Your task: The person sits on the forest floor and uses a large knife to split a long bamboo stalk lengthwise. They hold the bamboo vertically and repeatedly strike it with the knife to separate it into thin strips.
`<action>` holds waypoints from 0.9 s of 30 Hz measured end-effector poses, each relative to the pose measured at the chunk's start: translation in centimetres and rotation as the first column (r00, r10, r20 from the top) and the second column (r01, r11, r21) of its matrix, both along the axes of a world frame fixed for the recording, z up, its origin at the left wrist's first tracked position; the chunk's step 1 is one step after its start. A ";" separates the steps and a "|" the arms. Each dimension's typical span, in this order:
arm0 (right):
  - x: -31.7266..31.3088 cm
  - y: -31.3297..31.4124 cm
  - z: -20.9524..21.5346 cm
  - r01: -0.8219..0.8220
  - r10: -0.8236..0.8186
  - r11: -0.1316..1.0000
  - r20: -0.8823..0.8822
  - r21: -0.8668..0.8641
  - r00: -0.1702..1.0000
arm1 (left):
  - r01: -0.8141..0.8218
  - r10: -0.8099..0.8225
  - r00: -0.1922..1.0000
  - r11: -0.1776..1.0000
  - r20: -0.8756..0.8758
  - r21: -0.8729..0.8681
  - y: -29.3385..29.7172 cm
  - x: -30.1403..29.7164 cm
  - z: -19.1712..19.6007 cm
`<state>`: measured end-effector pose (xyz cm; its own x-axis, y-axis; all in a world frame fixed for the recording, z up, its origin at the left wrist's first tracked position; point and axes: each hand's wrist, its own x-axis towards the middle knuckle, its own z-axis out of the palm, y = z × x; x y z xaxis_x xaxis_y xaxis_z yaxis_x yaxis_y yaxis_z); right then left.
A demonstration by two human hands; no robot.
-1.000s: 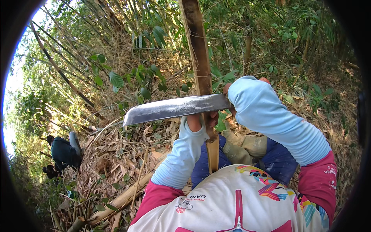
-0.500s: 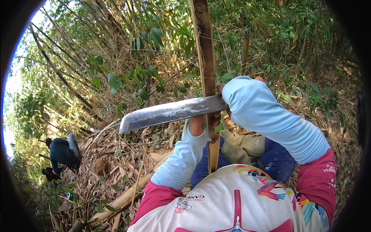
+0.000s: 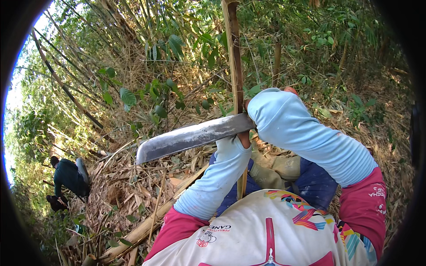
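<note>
A split bamboo pole stands roughly upright in front of me, its lower end reaching down by my legs. Across its near side lies the broad grey blade of a machete, pointing left with its tip a little lower. My right hand is closed at the machete's handle end; the light-blue sleeve hides the handle and most fingers. Just under the blade, my left hand is closed around the bamboo, its fingers mostly covered by blade and sleeve.
A thick bamboo stem lies slantwise on dry leaves at lower left. At far left a person in dark clothes bends over. Leafy shoots and bamboo clumps rise ahead. My boots stand just below the hands.
The machete's tip has dipped slightly. The bamboo has turned and shows a narrower face. My left wrist has shifted right, closer under the blade.
</note>
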<state>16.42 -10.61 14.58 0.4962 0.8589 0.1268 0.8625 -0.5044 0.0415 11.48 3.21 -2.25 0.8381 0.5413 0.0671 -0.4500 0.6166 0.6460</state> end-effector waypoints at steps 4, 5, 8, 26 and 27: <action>1.7 0.9 -0.7 0.042 -0.044 0.999 -0.074 -0.023 0.996 | 0.260 -0.246 0.879 0.965 0.409 0.021 0.4 0.5 -1.0; 2.2 0.5 -0.8 0.026 -0.027 1.000 -0.094 -0.012 0.995 | 0.062 -0.090 0.982 0.985 0.168 0.163 -0.3 0.3 -0.5; 4.0 0.1 -2.2 -0.049 0.047 0.998 0.041 0.042 0.998 | -0.098 0.129 0.990 0.905 -0.048 0.413 -2.3 0.3 1.7; 8.3 1.1 -3.0 0.027 -0.046 0.991 -0.149 -0.128 0.988 | -0.225 0.263 0.965 0.805 0.010 0.549 -1.4 3.5 -0.8; 8.2 0.9 -3.1 0.023 -0.036 0.994 -0.124 -0.105 0.992 | -0.195 0.269 0.962 0.785 -0.041 0.589 -1.5 3.3 -0.5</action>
<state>24.59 -9.70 11.44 0.5280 0.8488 -0.0263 0.8489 -0.5284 -0.0131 14.80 1.73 -2.71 0.7138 0.6129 0.3389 -0.4301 0.0018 0.9028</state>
